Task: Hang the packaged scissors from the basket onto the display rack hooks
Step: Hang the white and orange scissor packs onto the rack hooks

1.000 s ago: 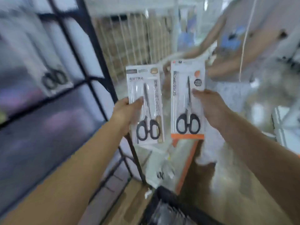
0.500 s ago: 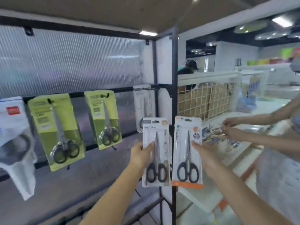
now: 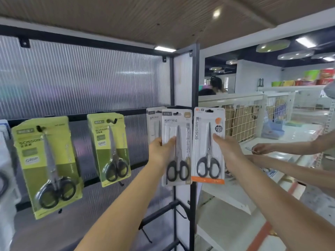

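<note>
Hands both pinch packs: left hand [image 3: 160, 153] the grey-card scissors [image 3: 176, 147], right hand [image 3: 229, 151] the orange-edged scissors [image 3: 208, 145]; guide the grey pack's hole onto the hook at twelve o'clock

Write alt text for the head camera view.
A left hand holds a white scissors pack and a right hand an orange-trimmed scissors pack, both raised at a display rack. Two green scissors packs hang on hooks at left.

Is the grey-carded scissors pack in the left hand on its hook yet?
Cannot tell. The left hand grips the grey pack, its hang hole level with the rail, but no hook visibly passes through.
</note>
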